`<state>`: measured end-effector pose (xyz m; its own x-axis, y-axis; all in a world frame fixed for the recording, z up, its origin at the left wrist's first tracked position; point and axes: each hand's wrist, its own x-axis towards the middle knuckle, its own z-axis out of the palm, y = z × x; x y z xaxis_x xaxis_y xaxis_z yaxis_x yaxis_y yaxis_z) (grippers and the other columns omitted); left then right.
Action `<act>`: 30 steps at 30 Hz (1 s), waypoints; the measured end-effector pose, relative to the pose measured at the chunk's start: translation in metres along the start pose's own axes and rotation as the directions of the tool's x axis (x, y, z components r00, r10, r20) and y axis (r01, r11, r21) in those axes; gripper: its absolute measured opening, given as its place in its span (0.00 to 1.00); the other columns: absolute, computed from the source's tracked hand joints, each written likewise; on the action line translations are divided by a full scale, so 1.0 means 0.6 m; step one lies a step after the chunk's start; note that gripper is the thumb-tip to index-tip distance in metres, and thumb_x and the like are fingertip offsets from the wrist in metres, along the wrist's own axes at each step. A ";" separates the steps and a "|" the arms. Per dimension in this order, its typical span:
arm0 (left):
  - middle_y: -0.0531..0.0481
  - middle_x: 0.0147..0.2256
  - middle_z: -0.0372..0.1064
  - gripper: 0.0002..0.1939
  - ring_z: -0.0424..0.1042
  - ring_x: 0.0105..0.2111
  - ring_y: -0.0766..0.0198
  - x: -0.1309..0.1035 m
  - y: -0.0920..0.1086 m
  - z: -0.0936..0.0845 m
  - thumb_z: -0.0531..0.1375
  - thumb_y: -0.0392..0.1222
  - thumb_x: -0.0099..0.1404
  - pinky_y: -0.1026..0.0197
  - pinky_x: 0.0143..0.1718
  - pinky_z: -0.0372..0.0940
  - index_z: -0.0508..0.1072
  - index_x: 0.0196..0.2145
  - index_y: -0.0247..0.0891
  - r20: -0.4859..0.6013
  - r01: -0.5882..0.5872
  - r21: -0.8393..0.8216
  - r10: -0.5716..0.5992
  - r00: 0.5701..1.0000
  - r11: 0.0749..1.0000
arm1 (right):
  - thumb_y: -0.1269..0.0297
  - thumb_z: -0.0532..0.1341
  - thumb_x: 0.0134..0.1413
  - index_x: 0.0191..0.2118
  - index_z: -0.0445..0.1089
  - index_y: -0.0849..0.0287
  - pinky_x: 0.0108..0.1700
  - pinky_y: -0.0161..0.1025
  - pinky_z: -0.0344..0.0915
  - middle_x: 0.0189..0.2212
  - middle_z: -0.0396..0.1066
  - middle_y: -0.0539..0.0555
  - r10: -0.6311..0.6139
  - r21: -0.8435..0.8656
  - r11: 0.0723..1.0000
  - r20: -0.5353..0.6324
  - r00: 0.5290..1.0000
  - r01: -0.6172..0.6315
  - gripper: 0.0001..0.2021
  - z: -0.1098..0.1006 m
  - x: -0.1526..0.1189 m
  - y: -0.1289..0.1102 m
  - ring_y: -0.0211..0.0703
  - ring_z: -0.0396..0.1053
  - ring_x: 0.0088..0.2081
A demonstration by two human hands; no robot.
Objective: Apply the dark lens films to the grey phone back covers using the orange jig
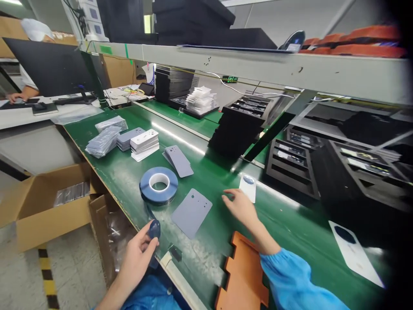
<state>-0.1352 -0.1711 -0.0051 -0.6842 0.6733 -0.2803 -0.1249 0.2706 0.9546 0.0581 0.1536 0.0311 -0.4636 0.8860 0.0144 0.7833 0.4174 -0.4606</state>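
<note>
My left hand (137, 254), at the front edge of the bench, pinches a dark blue round film piece (154, 229) between thumb and fingers. Behind it lies a blue roll of film (149, 177) on a white core, with a dark strip hanging from it toward my left hand. My right hand (240, 206) hovers over the green surface with fingers apart and nothing visible in them. Just beyond that hand is a white card (248, 193) with a blue oval on it. Between my hands lies a flat grey panel with holes (192, 213).
Grey panels (179, 161), white panels (144, 144) and plastic-wrapped packs (105, 140) are stacked at the back left. An orange tray (241, 275) lies in front of me. Black trays (238, 129) stand behind. Another white card (353, 254) lies right. Open cardboard boxes (51, 224) stand left. A person sits beyond.
</note>
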 end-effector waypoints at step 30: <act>0.27 0.56 0.72 0.39 0.79 0.42 0.49 0.079 0.080 0.040 0.51 0.70 0.67 0.55 0.35 0.71 0.65 0.56 0.30 0.263 0.176 -0.303 -0.096 0.960 0.937 | 0.53 0.67 0.57 0.29 0.76 0.55 0.31 0.38 0.62 0.27 0.70 0.51 -0.068 0.656 0.754 0.047 0.997 0.021 0.12 -0.030 -0.255 -0.020 0.40 0.64 0.28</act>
<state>-0.1565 -0.1100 0.0249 -0.4562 0.8012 -0.3872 -0.4553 0.1637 0.8752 0.1271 0.0167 0.0504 -0.5348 0.8449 0.0043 0.3096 0.2007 -0.9294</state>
